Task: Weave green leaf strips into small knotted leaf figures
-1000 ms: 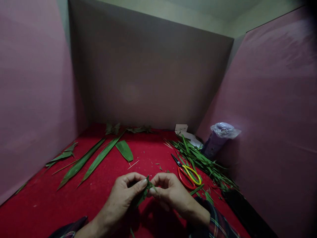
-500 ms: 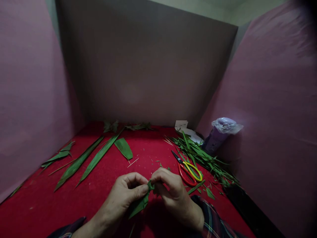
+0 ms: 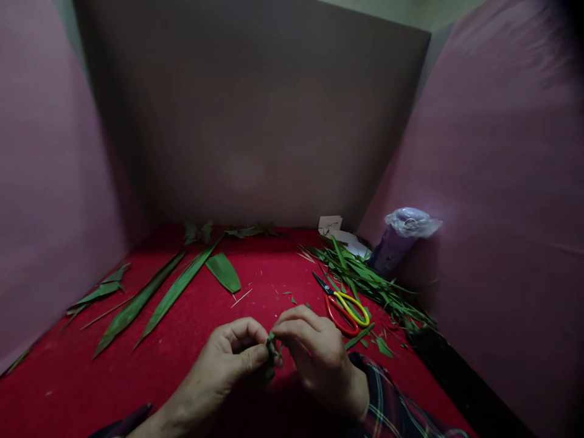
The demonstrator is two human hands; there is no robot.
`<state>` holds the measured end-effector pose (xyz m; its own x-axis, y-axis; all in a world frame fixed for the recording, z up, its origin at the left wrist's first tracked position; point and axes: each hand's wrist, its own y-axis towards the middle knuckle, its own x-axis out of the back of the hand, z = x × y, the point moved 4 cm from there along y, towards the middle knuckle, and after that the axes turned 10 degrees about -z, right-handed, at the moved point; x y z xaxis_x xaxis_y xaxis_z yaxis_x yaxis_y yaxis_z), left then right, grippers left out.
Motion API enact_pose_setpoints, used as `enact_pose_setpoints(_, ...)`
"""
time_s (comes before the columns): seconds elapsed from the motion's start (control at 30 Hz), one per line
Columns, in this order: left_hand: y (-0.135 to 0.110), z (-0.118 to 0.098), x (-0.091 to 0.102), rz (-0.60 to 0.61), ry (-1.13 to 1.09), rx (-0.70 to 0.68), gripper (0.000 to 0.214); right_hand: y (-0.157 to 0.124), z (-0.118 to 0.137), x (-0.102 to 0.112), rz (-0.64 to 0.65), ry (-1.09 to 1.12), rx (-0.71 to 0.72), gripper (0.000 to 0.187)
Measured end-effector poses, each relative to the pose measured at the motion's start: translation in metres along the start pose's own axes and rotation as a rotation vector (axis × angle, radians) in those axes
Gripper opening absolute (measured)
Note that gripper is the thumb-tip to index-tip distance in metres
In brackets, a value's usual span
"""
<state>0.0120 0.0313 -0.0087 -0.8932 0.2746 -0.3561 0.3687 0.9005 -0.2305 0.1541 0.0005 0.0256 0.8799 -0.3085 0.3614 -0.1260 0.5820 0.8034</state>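
Note:
A folded green leaf (image 3: 271,348) is held up between my two hands at the front of the red cloth. My left hand (image 3: 228,359) pinches it between thumb and bent forefinger. From the other side my right hand (image 3: 314,353) closes its fingers on the leaf's upper edge; its thumb is mostly hidden. The lower part of the leaf is dark and hard to make out. Just beyond my right hand lie scissors (image 3: 340,304) with one red and one yellow handle, their dark blades pointing away to the left.
Long leaves (image 3: 176,301) and a short cut leaf (image 3: 223,272) lie to the left. At right are a heap of leaf strips (image 3: 365,277), a purple container (image 3: 391,246) topped with clear plastic, and a white card (image 3: 330,223). Pink side walls and a grey back wall enclose the cloth.
The folded leaf has turned in my hands, so its broad lower flap no longer shows. My right fingers have shifted over its top. The view has moved slightly.

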Motion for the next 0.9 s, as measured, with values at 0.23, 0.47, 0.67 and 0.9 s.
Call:
enact_pose_setpoints(0.23, -0.002, -0.009, 0.003, -0.088, -0.02, -0.099, 0.016, 0.005, 0.012, 0.01, -0.083, 0.033, -0.045, 0.021)
enact_pose_setpoints(0.47, -0.024, -0.034, -0.005, -0.099, 0.224, -0.599, 0.016, 0.003, 0.022, 0.006, -0.059, 0.017, -0.067, 0.012)
enact_pose_setpoints(0.67, -0.04, -0.044, -0.008, -0.097, 0.463, -0.952, 0.032, 0.003, 0.028, 0.005, -0.1, 0.07, -0.028, 0.012)
enact_pose_setpoints(0.9, -0.056, -0.047, -0.001, 0.01, 0.774, -1.106, 0.042, -0.005, 0.029, 0.005, -0.126, 0.069, -0.022, 0.014)
